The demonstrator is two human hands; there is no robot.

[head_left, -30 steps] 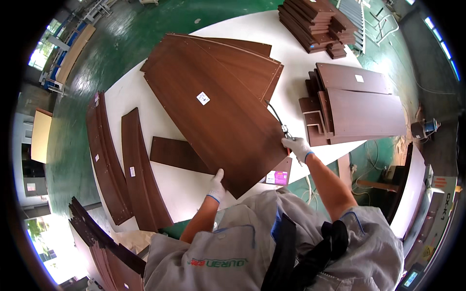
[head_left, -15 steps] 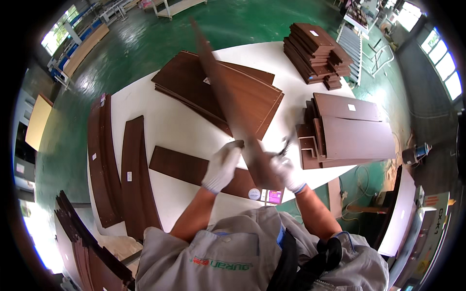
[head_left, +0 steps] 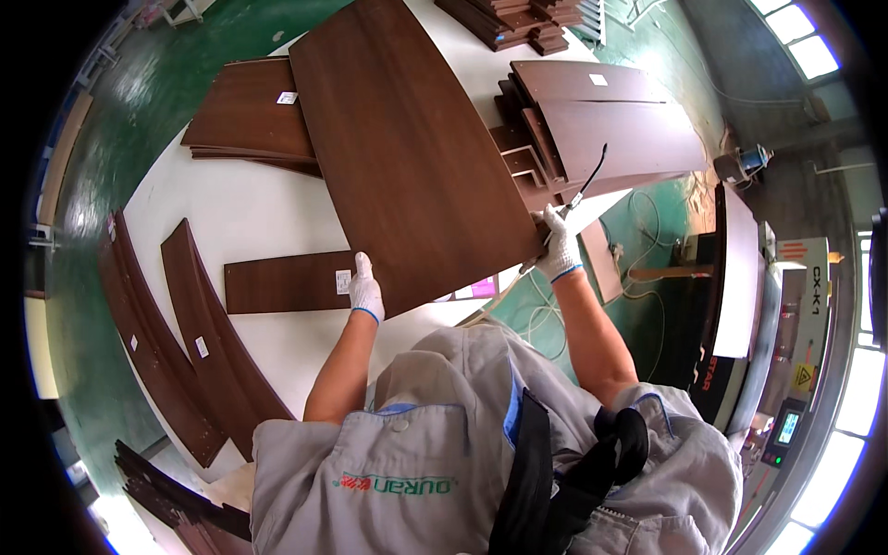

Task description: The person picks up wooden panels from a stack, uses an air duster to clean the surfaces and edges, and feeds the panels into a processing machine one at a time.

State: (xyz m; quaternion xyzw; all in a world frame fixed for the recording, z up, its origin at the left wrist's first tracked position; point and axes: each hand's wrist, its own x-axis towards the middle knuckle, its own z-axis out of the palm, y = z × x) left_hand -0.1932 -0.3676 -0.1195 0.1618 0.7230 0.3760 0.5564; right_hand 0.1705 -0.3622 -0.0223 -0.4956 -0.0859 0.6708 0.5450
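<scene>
I see both gloved hands, left hand (head_left: 366,291) and right hand (head_left: 559,254), fingers clamped on a dark brown panel (head_left: 407,148) above the white worktable (head_left: 231,222), green floor (head_left: 120,111) around

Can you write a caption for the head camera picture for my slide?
Gloved left hand and right hand hold a big brown panel above the white table.

A glossy green painted floor (head_left: 139,111) is spreading around the big white worktable (head_left: 240,213). Daylight is pouring through bright windows (head_left: 800,28) at one o'clock. A grey control machine (head_left: 786,370) is standing at four o'clock.
</scene>
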